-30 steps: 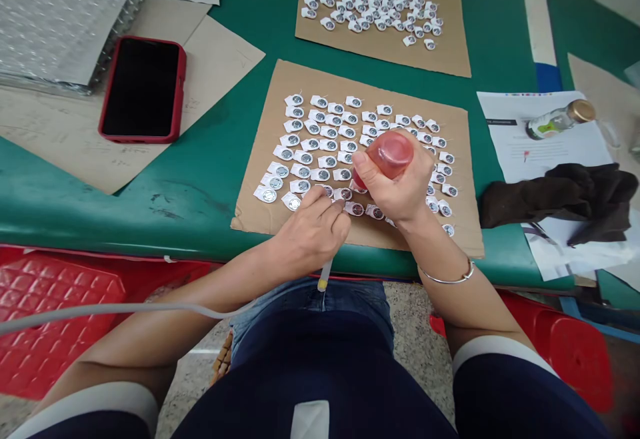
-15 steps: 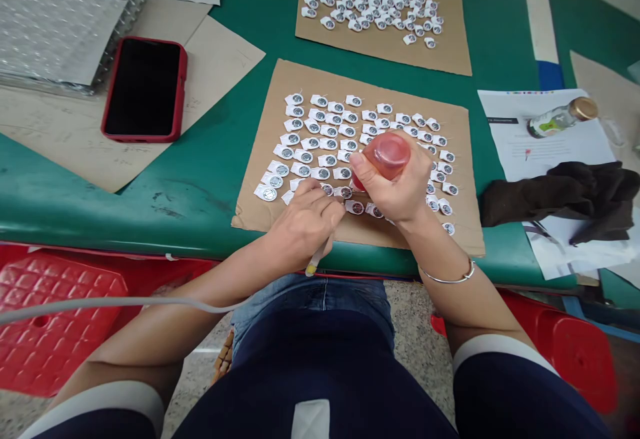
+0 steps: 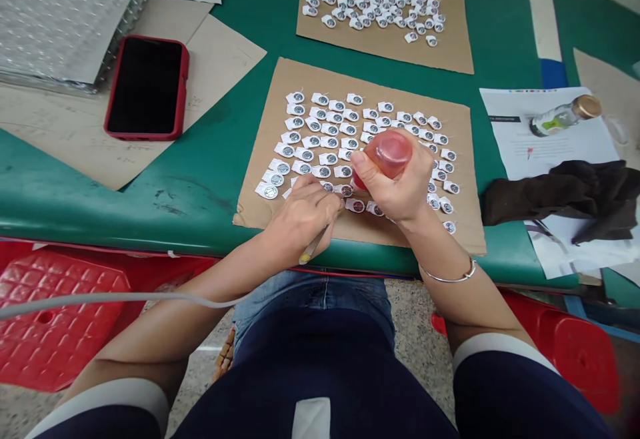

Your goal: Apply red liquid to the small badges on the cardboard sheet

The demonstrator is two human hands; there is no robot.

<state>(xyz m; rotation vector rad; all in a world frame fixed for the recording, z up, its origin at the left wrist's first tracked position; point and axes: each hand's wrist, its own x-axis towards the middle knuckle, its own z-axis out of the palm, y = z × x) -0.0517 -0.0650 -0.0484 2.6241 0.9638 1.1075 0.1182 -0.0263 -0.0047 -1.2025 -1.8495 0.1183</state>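
A sheet of cardboard (image 3: 380,235) near the table's front edge carries rows of small white tags with round dark discs. My right hand (image 3: 400,182) is wrapped round a translucent red bottle (image 3: 391,152), held over the lower middle of the sheet; its lower end is hidden. Closed on a thin stick-like tool (image 3: 316,244) with a yellow end, my left hand (image 3: 305,215) rests on the lower left of the sheet. The tool's tip is beside a small tag (image 3: 344,191), close to the bottle.
Behind lies a second cardboard (image 3: 385,49) with many more tags. To the left are a red-cased phone (image 3: 146,89) and bubble wrap (image 3: 55,22). On the right, a small glass jar (image 3: 560,119) and dark cloth (image 3: 565,195) lie on papers.
The yellow end of the tool in my left hand has swung slightly left and up. My right hand and the red bottle have barely moved.
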